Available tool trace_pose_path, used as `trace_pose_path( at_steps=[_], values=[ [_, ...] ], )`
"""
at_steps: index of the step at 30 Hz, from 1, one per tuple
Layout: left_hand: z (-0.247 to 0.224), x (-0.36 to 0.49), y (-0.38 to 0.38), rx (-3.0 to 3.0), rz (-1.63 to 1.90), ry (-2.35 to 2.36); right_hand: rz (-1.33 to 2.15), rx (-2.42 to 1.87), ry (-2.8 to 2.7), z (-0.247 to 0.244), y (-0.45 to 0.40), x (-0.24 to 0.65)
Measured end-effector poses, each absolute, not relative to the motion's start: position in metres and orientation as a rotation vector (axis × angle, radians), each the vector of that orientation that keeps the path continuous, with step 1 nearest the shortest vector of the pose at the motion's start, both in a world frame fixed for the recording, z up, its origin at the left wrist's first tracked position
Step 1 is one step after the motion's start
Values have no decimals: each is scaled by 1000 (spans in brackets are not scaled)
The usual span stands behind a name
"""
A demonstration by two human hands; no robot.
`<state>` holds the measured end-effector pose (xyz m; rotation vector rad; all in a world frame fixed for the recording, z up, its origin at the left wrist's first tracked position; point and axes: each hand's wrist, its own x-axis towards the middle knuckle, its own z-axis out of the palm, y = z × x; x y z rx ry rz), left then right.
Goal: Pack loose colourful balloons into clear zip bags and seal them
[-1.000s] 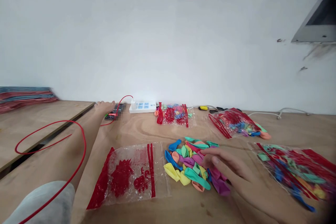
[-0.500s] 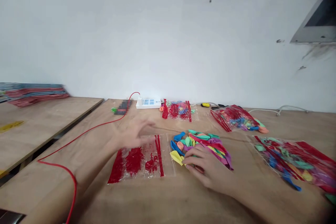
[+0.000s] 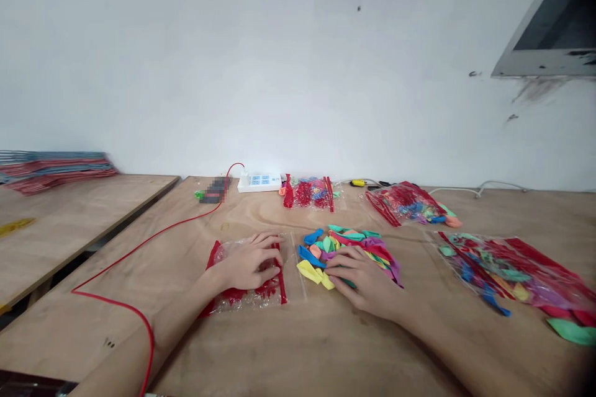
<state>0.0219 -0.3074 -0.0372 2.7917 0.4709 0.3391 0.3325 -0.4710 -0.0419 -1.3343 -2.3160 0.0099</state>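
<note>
As two plywood benches stand side by side, the nearer, wider bench [image 3: 326, 347] carries nearly everything, while the left one [image 3: 69, 217] holds a stack of folded bags [image 3: 58, 172] against the white wall. A long red cable [image 3: 114, 270] loops across the nearer bench and runs up to one white power strip [image 3: 259, 182], beside a pixelated dark object [image 3: 214, 190].

Four clear plastic bags printed in red lie flat on the bench. Two sit at the back, filled with balloons [image 3: 307, 193] [image 3: 405, 203], and a third, also filled, lies at the front right [image 3: 512, 273]. The fourth, a nearly flat clear plastic bag [image 3: 246, 301], lies at the front, left of centre, its red-striped edge running front to back, towards the wall, on the side facing the pile.

The left hand [image 3: 246, 263] rests on that bag, fingers loosely curved over the striped edge. The right hand [image 3: 363, 279] lies on the near side of a heap of loose deflated balloons [image 3: 347, 248], fingers slightly spread. Neither hand opens wide, and whether either one grips cannot be told. One green balloon [image 3: 572, 331] lies apart at the lower right.
</note>
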Motion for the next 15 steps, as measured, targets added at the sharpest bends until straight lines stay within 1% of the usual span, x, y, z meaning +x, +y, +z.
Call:
trace_pose_path(
  at_steps=[10, 13, 15],
  values=[
    [-32, 32, -321, 2799, 482, 353, -102, -1377, -2301, -51, -476, 335],
    [-29, 33, -330, 2800, 537, 333, -12, -1348, -2178, -50, -475, 331],
    [-28, 35, -335, 2791, 576, 347, 153, -1374, -1992, -50, -475, 328]
  ],
)
